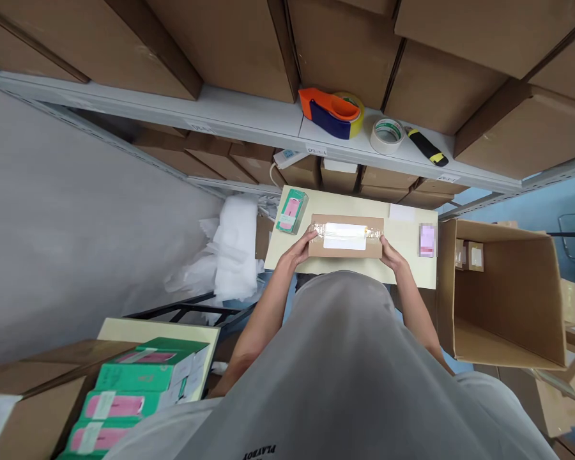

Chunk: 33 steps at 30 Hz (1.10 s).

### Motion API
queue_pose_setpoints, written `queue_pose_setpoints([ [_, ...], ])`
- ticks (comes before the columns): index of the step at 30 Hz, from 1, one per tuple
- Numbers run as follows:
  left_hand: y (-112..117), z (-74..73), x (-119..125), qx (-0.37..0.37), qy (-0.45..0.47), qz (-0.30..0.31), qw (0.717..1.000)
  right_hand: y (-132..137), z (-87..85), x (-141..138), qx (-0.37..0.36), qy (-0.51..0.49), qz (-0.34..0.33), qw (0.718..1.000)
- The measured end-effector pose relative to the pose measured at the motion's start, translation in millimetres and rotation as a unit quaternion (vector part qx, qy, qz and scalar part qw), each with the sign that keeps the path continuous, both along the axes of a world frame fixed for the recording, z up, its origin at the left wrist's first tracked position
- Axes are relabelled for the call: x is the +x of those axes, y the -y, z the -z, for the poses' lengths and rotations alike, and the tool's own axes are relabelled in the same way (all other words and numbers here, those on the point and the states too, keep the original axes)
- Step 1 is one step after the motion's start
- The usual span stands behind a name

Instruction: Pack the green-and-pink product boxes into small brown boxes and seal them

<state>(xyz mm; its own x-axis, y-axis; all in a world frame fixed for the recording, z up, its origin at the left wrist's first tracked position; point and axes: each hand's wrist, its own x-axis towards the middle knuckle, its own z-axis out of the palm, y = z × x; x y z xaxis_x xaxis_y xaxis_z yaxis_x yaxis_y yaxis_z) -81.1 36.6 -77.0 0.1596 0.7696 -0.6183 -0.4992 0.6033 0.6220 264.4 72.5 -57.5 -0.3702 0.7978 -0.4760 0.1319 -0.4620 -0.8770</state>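
Note:
A brown cardboard box (pixel 322 249) with a white label and clear tape across its top is held level between my two hands, over the pale tabletop (pixel 359 203). My left hand (pixel 299 248) grips its left end, thumb on the top edge. At the opposite end my right hand (pixel 391 254) presses against the side with the thumb near the upper edge. Left of the box lies a green and pink box (pixel 291 212). A pink and white printed slip (pixel 427 240) rests at the table's right side.
A tape dispenser (pixel 330 115), a tape roll (pixel 387 136) and a yellow-black cutter (pixel 427 147) lie on the shelf ahead. A large open carton (pixel 508 294) stands right. White foam wrap (pixel 236 249) is left. Green boxes (pixel 129 377) are stacked lower left.

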Motion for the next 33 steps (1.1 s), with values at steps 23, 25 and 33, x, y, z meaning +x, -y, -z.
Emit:
queue_pose_setpoints([
  [23,-25,13.7,1,-0.049,-0.118,-0.018,0.992,-3,16.5,-16,-0.028,0.122,0.116,0.985],
  [25,-19,16.9,-1,-0.046,-0.137,-0.011,0.989,8,14.2,-20,0.004,0.163,0.168,0.972],
  [33,-25,17.4,-2,0.064,-0.261,-0.006,0.963,21,2.1,-52,0.108,0.265,0.246,0.926],
])
